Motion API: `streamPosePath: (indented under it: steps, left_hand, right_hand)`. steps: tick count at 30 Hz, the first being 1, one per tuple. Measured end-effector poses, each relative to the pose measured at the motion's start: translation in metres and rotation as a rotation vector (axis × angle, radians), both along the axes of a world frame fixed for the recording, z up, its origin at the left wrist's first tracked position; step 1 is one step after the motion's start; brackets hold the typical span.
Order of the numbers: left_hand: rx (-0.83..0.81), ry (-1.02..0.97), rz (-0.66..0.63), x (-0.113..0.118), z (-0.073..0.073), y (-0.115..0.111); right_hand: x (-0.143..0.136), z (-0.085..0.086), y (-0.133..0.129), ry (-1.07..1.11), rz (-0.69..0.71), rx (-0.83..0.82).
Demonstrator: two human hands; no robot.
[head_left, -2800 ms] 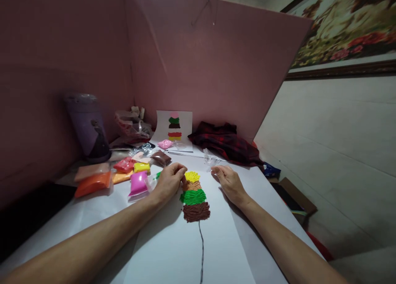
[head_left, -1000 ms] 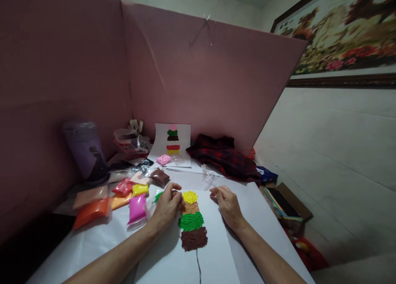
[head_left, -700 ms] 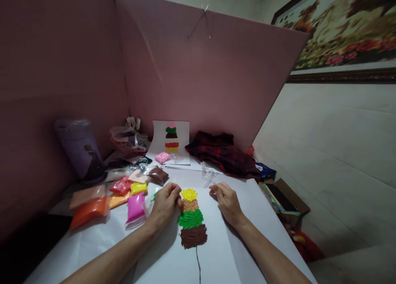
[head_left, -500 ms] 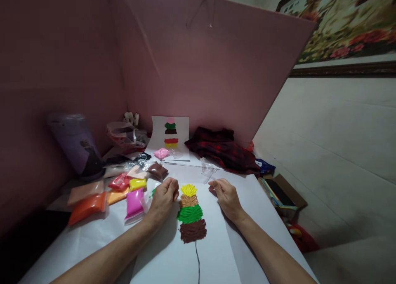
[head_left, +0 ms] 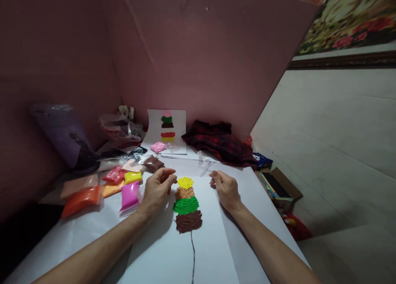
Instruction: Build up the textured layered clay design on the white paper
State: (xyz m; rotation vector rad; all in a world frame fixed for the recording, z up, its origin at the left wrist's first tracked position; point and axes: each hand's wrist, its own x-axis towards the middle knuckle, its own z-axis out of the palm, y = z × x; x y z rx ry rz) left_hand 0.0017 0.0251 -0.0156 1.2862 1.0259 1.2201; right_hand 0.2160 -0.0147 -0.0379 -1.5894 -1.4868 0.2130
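the framed painting and the dark line run out of view.

A dark plaid cloth lies by a pink panel.

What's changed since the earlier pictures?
The left hand has shifted left, clear of the tan band, and opened slightly since the previous picture; whether it released anything isn't clear. The right hand, yellow band and magenta bag look unmoved.

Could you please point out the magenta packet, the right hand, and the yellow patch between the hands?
Magenta packet (head_left: 129, 195), head view: its upper face.
Right hand (head_left: 227, 189), head view: its back.
Yellow patch (head_left: 185, 183), head view: its middle.
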Motion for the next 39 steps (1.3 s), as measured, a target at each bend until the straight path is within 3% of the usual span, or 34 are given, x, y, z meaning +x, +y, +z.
streamPosePath:
  steps: [5, 9, 20, 27, 35, 39]
  left_hand:
    - [-0.025, 0.023, -0.02, -0.001, 0.001, 0.0]
    - [-0.047, 0.035, -0.047, -0.003, 0.002, -0.002]
    - [-0.113, 0.045, -0.09, 0.002, -0.009, -0.003]
    - [-0.072, 0.086, -0.085, 0.003, -0.005, -0.003]
    - [-0.095, 0.05, -0.193, 0.004, -0.003, -0.005]
    - [-0.145, 0.037, -0.177, 0.006, -0.001, -0.006]
  right_hand:
    - [0.001, 0.006, -0.002, -0.051, -0.184, -0.125]
    - [-0.002, 0.011, -0.003, -0.027, -0.234, -0.174]
    - [-0.005, 0.005, -0.003, 0.117, -0.115, -0.203]
    - [-0.003, 0.012, -0.003, 0.18, -0.186, -0.238]
    - [-0.006, 0.01, -0.002, 0.325, -0.09, -0.326]
    - [-0.007, 0.011, -0.003, 0.378, -0.119, -0.299]
